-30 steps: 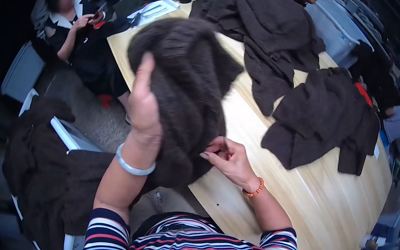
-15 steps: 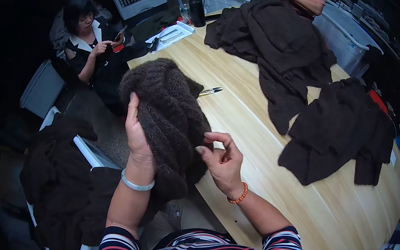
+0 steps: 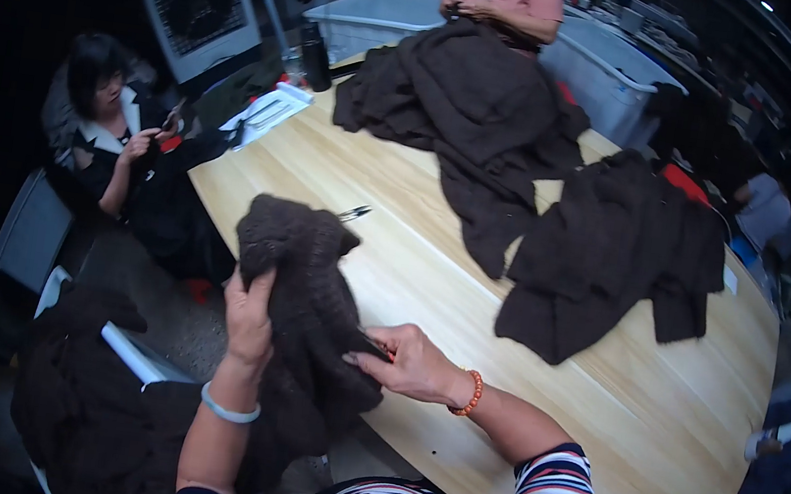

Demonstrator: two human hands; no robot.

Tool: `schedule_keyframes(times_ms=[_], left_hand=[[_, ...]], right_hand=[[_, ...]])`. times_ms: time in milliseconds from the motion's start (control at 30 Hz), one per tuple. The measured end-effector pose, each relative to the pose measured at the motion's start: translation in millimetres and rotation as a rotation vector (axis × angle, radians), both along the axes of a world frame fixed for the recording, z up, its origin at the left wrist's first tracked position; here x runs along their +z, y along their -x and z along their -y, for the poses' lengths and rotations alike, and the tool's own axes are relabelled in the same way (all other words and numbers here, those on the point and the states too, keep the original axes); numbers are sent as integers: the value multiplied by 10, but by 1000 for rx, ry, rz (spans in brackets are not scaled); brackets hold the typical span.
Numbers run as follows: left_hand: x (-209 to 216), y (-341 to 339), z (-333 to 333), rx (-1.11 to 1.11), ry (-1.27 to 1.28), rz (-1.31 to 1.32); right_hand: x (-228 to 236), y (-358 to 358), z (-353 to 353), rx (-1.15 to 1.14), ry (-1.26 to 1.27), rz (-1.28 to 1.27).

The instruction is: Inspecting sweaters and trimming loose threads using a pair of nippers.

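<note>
A dark brown knitted garment (image 3: 309, 296) hangs bunched in front of me, over the table's near left edge. My left hand (image 3: 249, 318) is closed round its left side, thumb on top, and holds it up. On its right side, the fingers of my right hand (image 3: 410, 361) pinch the knit's edge. Just beyond the garment, a small thin dark pointed tool (image 3: 356, 213) lies on the wooden table (image 3: 415, 250); its kind is unclear.
More dark knitwear covers the table: a large heap (image 3: 475, 98) at the back and a spread garment (image 3: 615, 246) at right. A dark knit pile (image 3: 106, 399) sits low at left. One person (image 3: 112, 120) sits left with a phone; another (image 3: 508, 2) stands behind the heap.
The view has shifted, so the table and people sit further left. My right hand has closed from a loose open curl onto the knit's edge. The garment is held lower and more gathered.
</note>
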State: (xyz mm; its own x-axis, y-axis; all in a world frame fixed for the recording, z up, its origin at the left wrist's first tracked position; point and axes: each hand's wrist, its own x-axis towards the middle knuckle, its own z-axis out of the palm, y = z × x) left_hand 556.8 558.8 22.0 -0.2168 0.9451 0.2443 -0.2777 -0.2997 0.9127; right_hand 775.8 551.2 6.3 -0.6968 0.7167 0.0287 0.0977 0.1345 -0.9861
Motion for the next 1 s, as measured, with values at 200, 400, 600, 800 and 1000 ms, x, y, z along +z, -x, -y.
schedule_keyframes(times_ms=[200, 400, 600, 800, 1000], left_hand=[[254, -47, -16, 101, 170, -592], [537, -776, -138, -582, -237, -368], [570, -1132, -191, -566, -8, -799], [971, -1065, -175, -265, -325, -58], [1185, -1543, -169, -437, -627, -328]], right_hand=[[919, -923, -340, -674, -453, -614], [1224, -791, -283, -67, -405, -384], [1145, -905, -269, -195, -606, -411], [714, -965, 55, -424, -241, -172], [360, -580, 100, -286, -237, -559]])
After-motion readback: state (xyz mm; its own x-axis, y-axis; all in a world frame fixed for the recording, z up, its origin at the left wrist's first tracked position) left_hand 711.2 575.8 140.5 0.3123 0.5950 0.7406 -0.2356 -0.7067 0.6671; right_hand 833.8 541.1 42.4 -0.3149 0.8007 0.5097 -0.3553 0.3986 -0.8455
